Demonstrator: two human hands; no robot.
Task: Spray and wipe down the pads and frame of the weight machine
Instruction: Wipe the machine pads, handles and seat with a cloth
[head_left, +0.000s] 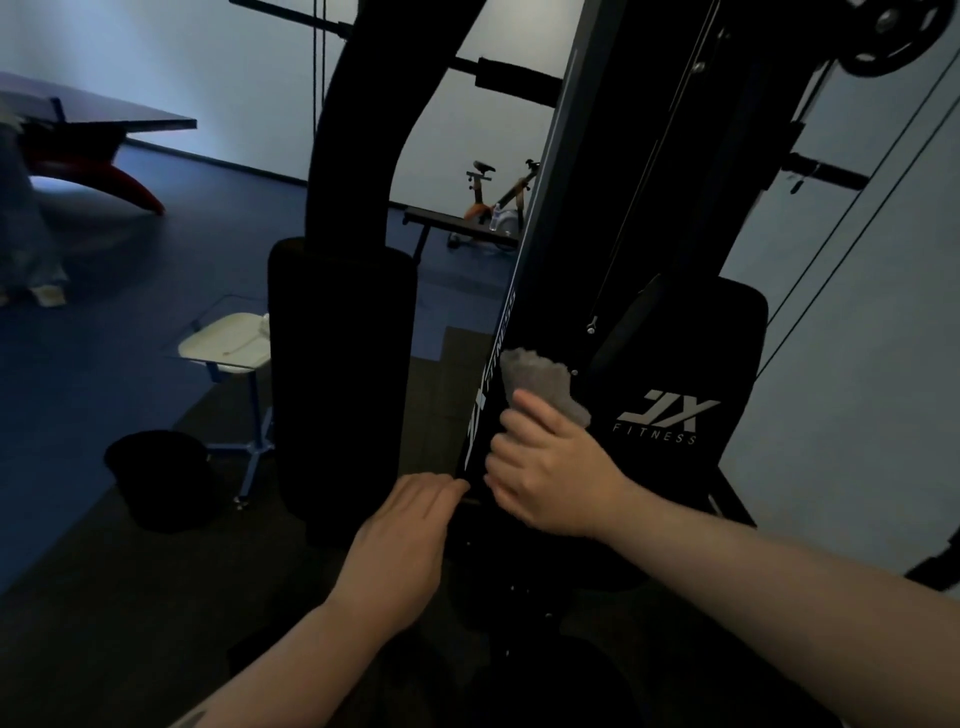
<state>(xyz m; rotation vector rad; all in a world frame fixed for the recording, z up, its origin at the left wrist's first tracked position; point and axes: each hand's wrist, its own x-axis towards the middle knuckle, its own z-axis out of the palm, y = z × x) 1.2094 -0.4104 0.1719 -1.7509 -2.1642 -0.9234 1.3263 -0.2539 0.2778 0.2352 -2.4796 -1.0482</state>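
Grey cloth (545, 382) under right hand (550, 467); left hand (410, 525) touches frame (540, 234).

The weight machine's frame (597, 218) is black, with white lettering running down its upright. The back pad (691, 364) is black too and carries a pale grey logo and wordmark. The cloth (540, 382) is a mottled grey. The tall roller pad (337, 374) is plain black. The floor (104, 322) is blue farther off and dark grey-brown near the machine. A stool (228, 340) has a white seat on blue legs. The bucket (158, 475) is black. The exercise bike (491, 205) shows orange and white. The table's base (104, 179) is red.
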